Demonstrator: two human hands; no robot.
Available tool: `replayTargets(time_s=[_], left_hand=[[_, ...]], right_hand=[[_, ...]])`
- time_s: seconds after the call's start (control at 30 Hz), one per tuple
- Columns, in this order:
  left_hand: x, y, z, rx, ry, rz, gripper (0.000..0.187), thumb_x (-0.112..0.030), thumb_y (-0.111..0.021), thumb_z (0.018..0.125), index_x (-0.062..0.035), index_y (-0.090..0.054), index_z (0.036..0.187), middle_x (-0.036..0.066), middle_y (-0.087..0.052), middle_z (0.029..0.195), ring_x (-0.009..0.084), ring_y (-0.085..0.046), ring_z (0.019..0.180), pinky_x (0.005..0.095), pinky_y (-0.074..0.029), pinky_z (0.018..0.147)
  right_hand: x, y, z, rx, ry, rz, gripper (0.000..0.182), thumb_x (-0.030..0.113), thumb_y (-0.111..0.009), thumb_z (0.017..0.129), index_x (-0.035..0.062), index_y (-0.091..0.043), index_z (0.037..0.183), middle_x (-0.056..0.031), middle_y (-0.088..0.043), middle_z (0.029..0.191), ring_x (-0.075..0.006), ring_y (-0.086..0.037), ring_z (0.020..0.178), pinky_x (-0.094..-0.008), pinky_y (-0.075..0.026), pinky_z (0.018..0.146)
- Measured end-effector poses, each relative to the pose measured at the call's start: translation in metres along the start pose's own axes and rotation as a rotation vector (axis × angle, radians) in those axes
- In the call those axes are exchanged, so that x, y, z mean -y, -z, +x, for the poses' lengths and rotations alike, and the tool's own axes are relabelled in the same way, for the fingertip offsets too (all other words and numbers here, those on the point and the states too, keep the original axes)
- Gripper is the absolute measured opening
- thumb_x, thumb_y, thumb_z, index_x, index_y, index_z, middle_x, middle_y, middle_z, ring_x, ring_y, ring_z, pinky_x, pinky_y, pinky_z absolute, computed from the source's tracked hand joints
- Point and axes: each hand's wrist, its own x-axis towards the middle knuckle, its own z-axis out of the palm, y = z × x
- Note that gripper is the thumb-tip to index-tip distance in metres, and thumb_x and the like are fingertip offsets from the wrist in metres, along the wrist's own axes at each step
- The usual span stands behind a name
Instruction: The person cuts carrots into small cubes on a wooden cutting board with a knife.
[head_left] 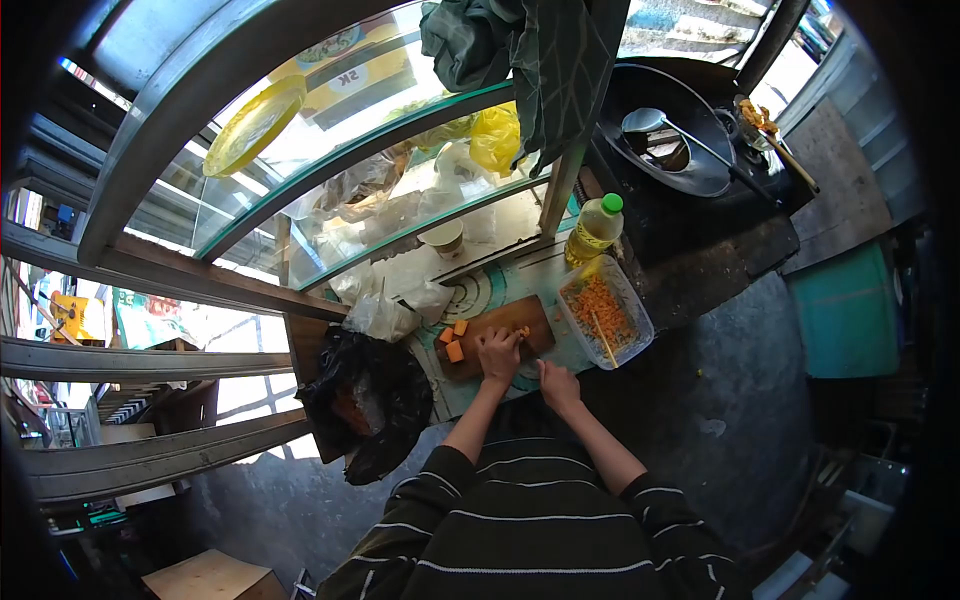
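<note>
On a wooden cutting board (pixel 540 322), my left hand (pixel 498 352) presses down with bent fingers on a piece of orange vegetable that looks like carrot (pixel 524 332). My right hand (pixel 560 388) is closed in a fist by the board's near edge. It grips what appears to be a knife (pixel 527 369), mostly hidden, with only a pale bit of blade showing between the hands. Several orange vegetable chunks (pixel 455 351) lie at the board's left end. Right of the board stands a clear plastic container (pixel 642 318) of finely cut orange vegetable (pixel 600 305), with a light stick (pixel 605 340) in it.
A green-capped oil bottle (pixel 592 235) stands behind the container. At the right back, a wok (pixel 690 178) holds a ladle (pixel 645 121). A black plastic bag (pixel 375 390) sits left of the board. The glass display case (pixel 400 150) rises behind, with a cup (pixel 443 240) at its base.
</note>
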Motion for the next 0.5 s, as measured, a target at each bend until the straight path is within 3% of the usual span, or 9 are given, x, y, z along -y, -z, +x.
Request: replayTargets(time_s=[0.33, 0.5], left_hand=[[0.004, -0.002, 0.001, -0.048, 0.002, 0.000, 0.007, -0.019, -0.067, 0.066, -0.0119, -0.065, 0.068, 0.002, -0.056, 0.068, 0.0202, -0.052, 0.077, 0.0366, -0.034, 0.069], [-0.001, 0.000, 0.000, -0.039, 0.000, -0.011, 0.007, -0.015, -0.065, 0.068, -0.0105, -0.066, 0.073, 0.002, -0.057, 0.072, 0.0201, -0.051, 0.078, 0.0369, -0.033, 0.071]], right_hand=[[0.000, 0.004, -0.004, -0.027, 0.043, 0.010, 0.041, 0.037, -0.034, 0.091, 0.0034, -0.055, 0.082, -0.0228, -0.059, 0.071, -0.0423, -0.058, 0.069, -0.0515, -0.046, 0.061], [0.004, 0.000, 0.011, 0.006, 0.007, -0.009, 0.041, 0.037, -0.033, 0.091, 0.0033, -0.055, 0.083, -0.0229, -0.059, 0.073, -0.0421, -0.058, 0.073, -0.0518, -0.046, 0.064]])
